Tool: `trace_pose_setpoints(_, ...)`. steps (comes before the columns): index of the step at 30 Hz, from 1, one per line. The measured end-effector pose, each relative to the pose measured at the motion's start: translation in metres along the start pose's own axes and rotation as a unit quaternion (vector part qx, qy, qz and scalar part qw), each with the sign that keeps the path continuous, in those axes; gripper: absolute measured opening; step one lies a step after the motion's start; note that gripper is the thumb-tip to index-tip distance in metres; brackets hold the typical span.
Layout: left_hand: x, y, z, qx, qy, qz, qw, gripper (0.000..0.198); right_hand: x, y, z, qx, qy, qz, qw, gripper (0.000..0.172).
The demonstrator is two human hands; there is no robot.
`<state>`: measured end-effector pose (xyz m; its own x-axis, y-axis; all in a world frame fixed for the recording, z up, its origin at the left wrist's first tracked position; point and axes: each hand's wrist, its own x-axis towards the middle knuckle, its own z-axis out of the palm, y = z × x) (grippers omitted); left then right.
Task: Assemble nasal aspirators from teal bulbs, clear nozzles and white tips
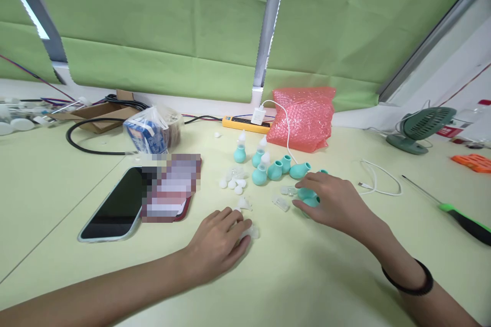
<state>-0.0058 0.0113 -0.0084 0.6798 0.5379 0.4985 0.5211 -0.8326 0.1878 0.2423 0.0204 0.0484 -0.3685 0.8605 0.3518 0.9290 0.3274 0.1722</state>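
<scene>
My left hand (224,240) rests on the table, its fingers curled and closed round a clear plastic piece (252,230) that shows past the fingertips. My right hand (332,202) is over teal squeeze bulbs (310,201), thumb and fingers apart on either side; whether they touch is unclear. Left of it lie clear plastic tubes (282,203). Between my hands and farther back are small white caps (238,184) and translucent tips (244,204). Behind stand teal bulbs with clear tops and white tips (260,173), and loose open-necked teal bulbs (275,170).
Two phones (115,209) lie at left, near a plastic-wrapped blue package (149,130). At the back are a yellow power strip (241,124) and pink bubble wrap (303,117). A white cable (383,191), screwdriver (464,222) and green fan (425,127) are at right.
</scene>
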Motion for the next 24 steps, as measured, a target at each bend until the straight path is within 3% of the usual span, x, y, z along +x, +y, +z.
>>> trace_pose_setpoints(4, -0.001, -0.001, 0.003, -0.008, 0.004, -0.001, 1.0, 0.016, -0.006, 0.004, 0.0, 0.009, -0.079, -0.007, 0.997, 0.018)
trace_pose_setpoints(7, -0.002, -0.003, 0.004, -0.023, 0.002, -0.003, 1.0, 0.018, -0.007, 0.005, -0.005, 0.049, -0.078, -0.013, 0.996, 0.018)
trace_pose_setpoints(11, -0.001, -0.005, 0.002, -0.059, 0.03, -0.022, 0.998, 0.022, -0.005, -0.008, -0.017, 0.178, -0.001, -0.031, 0.984, 0.017)
trace_pose_setpoints(16, -0.002, -0.005, -0.004, -0.135, 0.088, -0.07, 0.985, 0.027, -0.01, -0.05, -0.004, 0.358, 0.082, -0.098, 0.925, 0.023)
trace_pose_setpoints(20, -0.004, -0.003, -0.006, -0.195, 0.112, -0.027, 0.974, 0.028, -0.015, -0.077, 0.015, 0.401, 0.155, -0.109, 0.896, 0.036)
trace_pose_setpoints(24, -0.006, -0.003, -0.005, -0.217, 0.075, 0.01, 0.973, 0.029, -0.013, -0.087, 0.022, 0.417, 0.191, -0.101, 0.883, 0.033)
